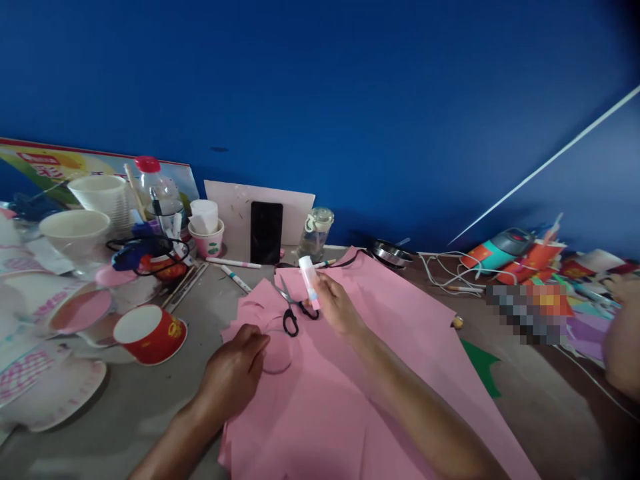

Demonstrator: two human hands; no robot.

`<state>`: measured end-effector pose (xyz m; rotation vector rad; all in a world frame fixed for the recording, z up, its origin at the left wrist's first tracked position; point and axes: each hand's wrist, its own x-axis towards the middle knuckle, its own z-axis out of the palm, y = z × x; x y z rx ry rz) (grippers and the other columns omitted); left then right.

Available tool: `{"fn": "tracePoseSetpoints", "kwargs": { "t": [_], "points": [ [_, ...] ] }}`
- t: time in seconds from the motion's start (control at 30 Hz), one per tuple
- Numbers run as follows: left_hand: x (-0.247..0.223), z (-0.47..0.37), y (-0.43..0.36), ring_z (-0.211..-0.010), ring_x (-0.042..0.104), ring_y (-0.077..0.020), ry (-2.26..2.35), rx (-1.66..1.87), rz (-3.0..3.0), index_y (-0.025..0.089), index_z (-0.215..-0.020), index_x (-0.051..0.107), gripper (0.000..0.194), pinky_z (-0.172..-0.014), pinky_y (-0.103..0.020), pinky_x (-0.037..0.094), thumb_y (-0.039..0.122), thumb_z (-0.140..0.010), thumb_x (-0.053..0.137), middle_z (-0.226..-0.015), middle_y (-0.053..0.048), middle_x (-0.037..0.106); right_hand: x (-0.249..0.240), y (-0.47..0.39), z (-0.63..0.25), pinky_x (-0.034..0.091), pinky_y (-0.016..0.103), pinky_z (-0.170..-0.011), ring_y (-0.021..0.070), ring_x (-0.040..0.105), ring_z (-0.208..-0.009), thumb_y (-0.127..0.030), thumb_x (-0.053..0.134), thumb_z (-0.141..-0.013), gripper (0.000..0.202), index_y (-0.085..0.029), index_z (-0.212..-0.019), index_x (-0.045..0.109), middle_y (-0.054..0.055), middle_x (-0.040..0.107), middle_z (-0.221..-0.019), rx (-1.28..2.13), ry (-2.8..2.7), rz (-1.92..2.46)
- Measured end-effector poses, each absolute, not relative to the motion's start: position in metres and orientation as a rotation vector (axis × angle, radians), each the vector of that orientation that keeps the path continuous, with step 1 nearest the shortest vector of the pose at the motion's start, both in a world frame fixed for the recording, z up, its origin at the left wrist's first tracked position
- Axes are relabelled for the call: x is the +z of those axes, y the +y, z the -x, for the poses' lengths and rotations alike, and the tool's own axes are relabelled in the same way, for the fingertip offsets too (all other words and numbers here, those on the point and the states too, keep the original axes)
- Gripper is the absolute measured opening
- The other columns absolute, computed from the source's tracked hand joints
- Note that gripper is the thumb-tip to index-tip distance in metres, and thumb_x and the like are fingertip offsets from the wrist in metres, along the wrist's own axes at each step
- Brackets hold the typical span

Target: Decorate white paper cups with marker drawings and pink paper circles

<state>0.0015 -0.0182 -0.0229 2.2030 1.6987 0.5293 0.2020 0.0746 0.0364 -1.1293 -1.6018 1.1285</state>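
Note:
My right hand [337,303] is closed around a white glue stick [309,277] with a pink end, held tilted above the pink paper. Near the left side of the sheets, my left hand [245,360] pinches the edge of a thin round piece [277,360]; pink shows inside its grey rim, and I cannot tell whether it is a ring or a clear disc. Black-handled scissors [291,313] lie between my hands with their blades pointing away. Under everything is a stack of large pink paper sheets [400,320].
At left stand a red paper cup [150,333], stacked white cups [100,200] and a red-capped bottle [153,183]. A phone [266,233] and a clear jar [317,230] are near the blue wall. Tape [393,253], cables and another person's arm [623,340] are at right.

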Motion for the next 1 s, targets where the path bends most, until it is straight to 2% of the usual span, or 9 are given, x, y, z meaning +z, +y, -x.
{"fn": "tracePoseSetpoints", "kwargs": {
  "t": [0.1,0.2,0.33,0.43,0.5,0.67,0.8,0.9,1.0],
  "points": [
    [-0.024,0.0,-0.019,-0.091,0.066,-0.0212,1.698,0.504,-2.217,0.021,-0.109,0.064,0.029,-0.078,-0.032,0.049,0.022,-0.091,0.041,-0.116,-0.009,0.06,0.041,0.061,-0.215,0.052,0.029,-0.065,0.0144,0.06,-0.063,-0.055,0.054,-0.085,0.038,-0.018,-0.081,0.059,-0.001,0.057,-0.069,1.479,-1.438,1.084],
    [-0.026,0.0,-0.02,-0.09,0.065,-0.0224,1.675,0.479,-2.243,0.022,-0.111,0.063,0.028,-0.076,-0.034,0.049,0.025,-0.09,0.045,-0.119,-0.01,0.059,0.051,0.048,-0.224,0.053,0.031,-0.064,0.0125,0.055,-0.058,-0.051,0.062,-0.082,0.035,-0.017,-0.074,0.058,-0.003,0.052,-0.062,1.841,-1.251,0.944],
    [-0.027,-0.002,-0.021,-0.091,0.064,-0.0238,1.67,0.425,-2.275,0.022,-0.113,0.061,0.028,-0.076,-0.035,0.048,0.025,-0.088,0.047,-0.12,-0.011,0.058,0.066,0.032,-0.229,0.048,0.023,-0.055,0.0086,0.047,-0.056,-0.031,0.07,-0.079,0.018,-0.017,-0.087,0.065,-0.003,0.048,-0.068,2.078,-1.171,0.841],
    [-0.024,-0.002,-0.022,-0.093,0.064,-0.0253,1.657,0.39,-2.276,0.021,-0.114,0.06,0.029,-0.077,-0.037,0.047,0.024,-0.088,0.048,-0.119,-0.011,0.057,0.072,0.025,-0.227,0.047,0.023,-0.053,0.0081,0.046,-0.057,-0.024,0.071,-0.077,0.039,-0.023,-0.115,0.062,-0.003,0.05,-0.075,2.135,-1.097,0.825],
    [-0.021,-0.002,-0.022,-0.093,0.064,-0.0257,1.655,0.375,-2.272,0.02,-0.114,0.06,0.029,-0.078,-0.038,0.047,0.025,-0.087,0.049,-0.12,-0.011,0.057,0.072,0.025,-0.224,0.046,0.022,-0.05,0.0079,0.045,-0.055,-0.023,0.069,-0.076,0.045,-0.026,-0.12,0.06,-0.003,0.05,-0.074,2.11,-0.986,0.808],
    [-0.018,-0.002,-0.021,-0.092,0.064,-0.0253,1.65,0.336,-2.251,0.021,-0.114,0.06,0.029,-0.079,-0.037,0.046,0.026,-0.086,0.052,-0.119,-0.011,0.058,0.064,0.031,-0.217,0.043,0.022,-0.047,0.0075,0.041,-0.051,-0.01,0.067,-0.064,0.035,-0.024,-0.097,0.067,-0.005,0.046,-0.066,1.917,-0.73,0.77],
    [-0.021,-0.002,-0.021,-0.096,0.063,-0.0259,1.646,0.37,-2.243,0.021,-0.114,0.059,0.029,-0.081,-0.037,0.046,0.027,-0.088,0.051,-0.12,-0.011,0.058,0.054,0.029,-0.214,0.045,0.021,-0.05,0.0084,0.044,-0.053,-0.009,0.068,-0.065,0.021,-0.021,-0.081,0.064,-0.006,0.043,-0.059,1.914,-0.671,0.795],
    [-0.023,-0.003,-0.021,-0.094,0.063,-0.0266,1.637,0.373,-2.243,0.021,-0.116,0.059,0.029,-0.079,-0.038,0.046,0.027,-0.088,0.051,-0.12,-0.011,0.058,0.052,0.021,-0.213,0.051,0.023,-0.057,0.0092,0.052,-0.06,-0.012,0.074,-0.065,0.031,-0.022,-0.092,0.064,-0.002,0.055,-0.072,1.987,-0.765,0.788],
    [-0.024,-0.003,-0.021,-0.091,0.064,-0.0264,1.646,0.386,-2.242,0.022,-0.114,0.059,0.028,-0.077,-0.038,0.046,0.027,-0.087,0.052,-0.118,-0.01,0.058,0.054,0.015,-0.212,0.055,0.027,-0.062,0.0076,0.053,-0.062,-0.016,0.078,-0.065,0.04,-0.025,-0.101,0.063,0.003,0.06,-0.112,1.929,-0.967,0.758]
  ]
}}
